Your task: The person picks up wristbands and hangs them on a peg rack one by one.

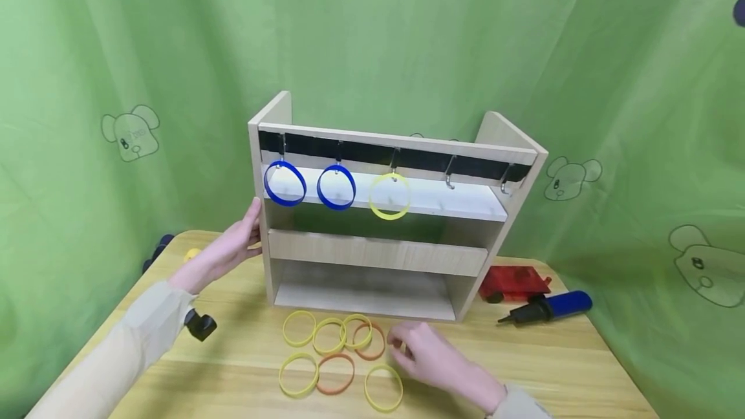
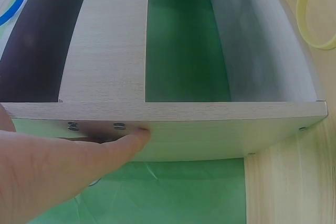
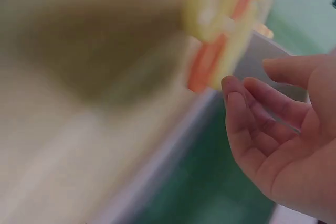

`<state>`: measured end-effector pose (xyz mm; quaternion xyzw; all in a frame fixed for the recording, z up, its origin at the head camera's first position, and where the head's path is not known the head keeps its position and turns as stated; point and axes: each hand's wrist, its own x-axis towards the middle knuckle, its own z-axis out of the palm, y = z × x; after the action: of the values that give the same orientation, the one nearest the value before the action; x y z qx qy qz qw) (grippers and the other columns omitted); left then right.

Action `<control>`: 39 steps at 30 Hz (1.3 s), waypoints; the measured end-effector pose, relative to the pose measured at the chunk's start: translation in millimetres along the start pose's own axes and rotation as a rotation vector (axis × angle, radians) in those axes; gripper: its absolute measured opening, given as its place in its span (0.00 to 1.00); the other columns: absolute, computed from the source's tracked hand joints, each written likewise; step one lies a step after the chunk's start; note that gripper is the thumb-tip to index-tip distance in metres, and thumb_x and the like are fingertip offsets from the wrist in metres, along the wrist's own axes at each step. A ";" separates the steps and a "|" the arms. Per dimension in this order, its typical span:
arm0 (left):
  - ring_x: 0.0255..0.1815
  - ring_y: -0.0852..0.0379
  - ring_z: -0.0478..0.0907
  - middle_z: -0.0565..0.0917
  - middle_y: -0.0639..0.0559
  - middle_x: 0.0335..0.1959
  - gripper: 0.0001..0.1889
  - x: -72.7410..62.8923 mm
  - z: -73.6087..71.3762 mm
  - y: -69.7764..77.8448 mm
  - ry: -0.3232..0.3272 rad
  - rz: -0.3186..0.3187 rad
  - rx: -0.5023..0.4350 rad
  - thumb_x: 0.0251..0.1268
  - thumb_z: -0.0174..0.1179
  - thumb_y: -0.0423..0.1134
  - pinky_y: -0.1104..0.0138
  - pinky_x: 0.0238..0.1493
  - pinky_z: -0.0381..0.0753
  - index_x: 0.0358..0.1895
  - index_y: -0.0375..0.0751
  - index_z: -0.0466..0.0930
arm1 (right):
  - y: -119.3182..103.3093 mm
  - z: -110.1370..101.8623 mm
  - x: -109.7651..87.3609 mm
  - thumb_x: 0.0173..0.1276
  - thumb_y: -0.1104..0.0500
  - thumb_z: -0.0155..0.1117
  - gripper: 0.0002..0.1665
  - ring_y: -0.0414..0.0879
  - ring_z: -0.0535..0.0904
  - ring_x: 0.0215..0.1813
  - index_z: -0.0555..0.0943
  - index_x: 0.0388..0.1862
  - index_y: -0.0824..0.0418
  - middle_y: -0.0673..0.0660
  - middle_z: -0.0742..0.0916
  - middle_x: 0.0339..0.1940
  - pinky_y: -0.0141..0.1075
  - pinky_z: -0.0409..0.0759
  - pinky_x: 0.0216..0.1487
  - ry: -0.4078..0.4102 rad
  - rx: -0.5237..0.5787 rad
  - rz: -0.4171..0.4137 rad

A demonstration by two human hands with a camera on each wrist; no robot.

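A pale wooden rack (image 1: pixel 378 254) stands on the table with a row of hooks along its top. Two blue rubber bands (image 1: pixel 285 203) hang on the left hooks and a yellow band (image 1: pixel 391 217) on the middle one. Against the rack's left side rests my left hand (image 1: pixel 229 247), its thumb extended along the panel in the left wrist view. My right hand (image 1: pixel 427 354) hovers low over the table beside an orange band (image 1: pixel 369 358), fingers loosely bent. In the right wrist view its thumb (image 3: pixel 286 71) is apart from the fingers, with nothing between them.
Several yellow bands (image 1: pixel 299 395) and another orange band (image 1: pixel 334 392) lie on the table (image 1: pixel 233 367) before the rack. At right are a red toy-like object (image 1: pixel 515 282) and a blue and black hand pump (image 1: pixel 550 308). A green curtain (image 1: pixel 372 50) hangs behind.
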<state>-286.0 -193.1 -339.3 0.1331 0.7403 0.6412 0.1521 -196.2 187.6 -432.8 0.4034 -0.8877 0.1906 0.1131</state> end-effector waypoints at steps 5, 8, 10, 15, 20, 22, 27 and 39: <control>0.82 0.31 0.39 0.42 0.29 0.80 0.51 -0.7 -0.4 -0.7 0.001 -0.002 -0.002 0.69 0.19 0.74 0.38 0.81 0.42 0.80 0.33 0.36 | 5.4 23.8 -11.4 0.61 0.64 0.70 0.07 0.26 0.67 0.27 0.80 0.28 0.57 0.45 0.80 0.23 0.18 0.70 0.26 -0.104 0.039 0.062; 0.82 0.31 0.38 0.42 0.29 0.80 0.51 -0.7 -0.3 -0.6 0.003 -0.003 -0.002 0.69 0.20 0.74 0.38 0.81 0.42 0.80 0.33 0.36 | 6.4 30.9 -14.1 0.60 0.64 0.71 0.09 0.26 0.63 0.26 0.78 0.26 0.55 0.43 0.76 0.21 0.17 0.66 0.24 -0.131 0.009 0.058; 0.82 0.31 0.38 0.41 0.29 0.80 0.51 -0.6 0.0 -0.2 0.003 -0.003 -0.001 0.69 0.20 0.74 0.39 0.81 0.42 0.80 0.34 0.36 | 6.8 33.8 -15.1 0.59 0.64 0.71 0.10 0.26 0.62 0.26 0.78 0.26 0.56 0.43 0.75 0.21 0.18 0.65 0.24 -0.136 -0.009 0.050; 0.82 0.31 0.38 0.41 0.29 0.80 0.51 -0.8 0.7 0.0 -0.001 -0.003 0.004 0.69 0.20 0.74 0.39 0.81 0.43 0.80 0.34 0.35 | 5.9 33.2 -16.4 0.57 0.67 0.71 0.08 0.28 0.70 0.28 0.80 0.27 0.56 0.45 0.81 0.24 0.19 0.71 0.27 -0.115 -0.040 0.033; 0.82 0.31 0.38 0.40 0.29 0.80 0.51 -1.4 0.6 -0.3 0.003 -0.010 0.005 0.69 0.19 0.74 0.38 0.81 0.43 0.80 0.34 0.34 | 1.3 19.9 -13.4 0.59 0.68 0.70 0.07 0.28 0.73 0.29 0.81 0.28 0.57 0.47 0.85 0.24 0.19 0.74 0.28 -0.086 -0.013 0.029; 0.82 0.31 0.38 0.40 0.29 0.81 0.51 -1.3 0.7 0.0 0.008 -0.013 0.005 0.69 0.20 0.75 0.38 0.81 0.43 0.80 0.35 0.34 | -0.5 12.4 -11.2 0.59 0.68 0.70 0.08 0.27 0.73 0.28 0.81 0.27 0.58 0.47 0.85 0.24 0.18 0.73 0.27 -0.053 -0.006 0.008; 0.82 0.31 0.38 0.40 0.30 0.81 0.51 -1.0 1.1 0.7 0.009 -0.010 0.005 0.69 0.20 0.75 0.39 0.81 0.42 0.80 0.35 0.34 | -2.9 -11.9 -2.9 0.54 0.72 0.70 0.09 0.32 0.79 0.27 0.82 0.28 0.59 0.49 0.86 0.25 0.17 0.77 0.28 0.108 -0.057 -0.097; 0.82 0.31 0.38 0.41 0.29 0.81 0.51 -0.7 0.5 -0.2 -0.001 0.001 0.000 0.69 0.20 0.74 0.38 0.81 0.43 0.80 0.35 0.35 | -19.1 -140.7 35.3 0.56 0.74 0.69 0.11 0.40 0.84 0.31 0.84 0.37 0.65 0.55 0.89 0.32 0.24 0.85 0.32 0.286 -0.197 -0.075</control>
<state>-285.1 -192.9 -339.5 0.1338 0.7401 0.6414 0.1520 -198.0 212.8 -288.7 0.3922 -0.8612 0.1539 0.2843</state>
